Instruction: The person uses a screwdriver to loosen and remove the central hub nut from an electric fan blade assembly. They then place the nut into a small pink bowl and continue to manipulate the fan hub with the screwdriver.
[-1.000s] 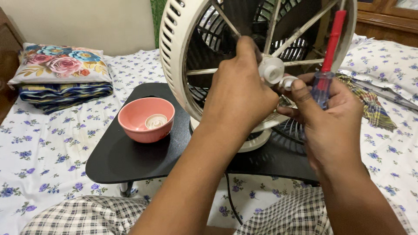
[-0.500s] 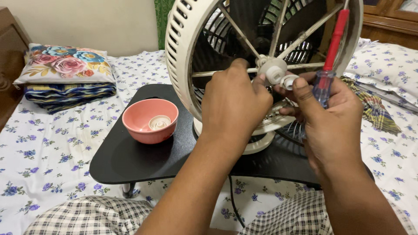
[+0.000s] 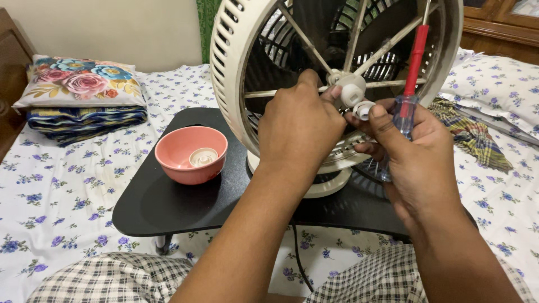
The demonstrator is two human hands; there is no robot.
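Observation:
A cream table fan (image 3: 236, 73) without its front guard stands on a black lap table (image 3: 168, 207). My left hand (image 3: 300, 120) grips the white hub piece (image 3: 352, 90) at the centre of the fan's spokes. My right hand (image 3: 412, 151) holds a red and blue screwdriver (image 3: 412, 73) upright in its palm and pinches a small white cap (image 3: 364, 109) between thumb and finger, just below the hub. A pink bowl (image 3: 191, 154) with a small white part inside sits on the lap table, left of the fan.
The lap table stands on a bed with a white floral sheet (image 3: 50, 202). A flowered pillow (image 3: 81, 81) lies on folded striped cloth at the back left. A checked cloth (image 3: 471, 134) lies to the right. A black cord (image 3: 296, 252) hangs off the table's front.
The view has shifted slightly, so the fan and bowl sit a little further right. Both hands stay at the hub, the left fingers turning slightly on it.

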